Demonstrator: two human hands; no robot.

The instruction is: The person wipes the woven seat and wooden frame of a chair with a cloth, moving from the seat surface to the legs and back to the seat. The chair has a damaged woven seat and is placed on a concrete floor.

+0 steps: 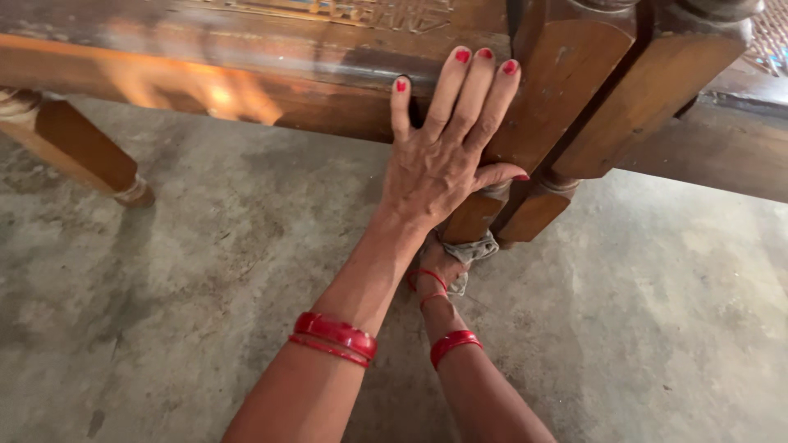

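Hands meet at the corner of a heavy wooden bed frame point(246, 57) that runs across the top of the picture. The left hand point(443, 156) sits in the upper middle, pressed flat against the frame's side rail and the squared top of the corner leg point(558, 90), with its fingers spread and pointing up and the thumb stretched out to the right onto the leg. It grips nothing; the palm simply lies open on the wood. Red bangles point(335, 336) ring that forearm in the lower middle of the picture.

Below and slightly right of it, the right hand point(439, 267) reaches in under the left wrist toward the foot of the same leg. Its fingers are closed around a grey cloth point(474, 250), which is bunched against the lower, narrower part of the leg just above the floor. Most of this hand is hidden behind the left wrist, so how tightly it holds the cloth cannot be made out. A thin red thread and a red bangle point(453, 343) circle this wrist and forearm.

A second squared leg point(648, 90) stands just right of the first, at the upper right. Far off at the left edge, another leg point(86, 152) of the frame slants down to the floor. Bare grey concrete floor point(657, 328), stained and mottled, fills the lower part of the picture. A patch of warm light falls on the rail at upper left.
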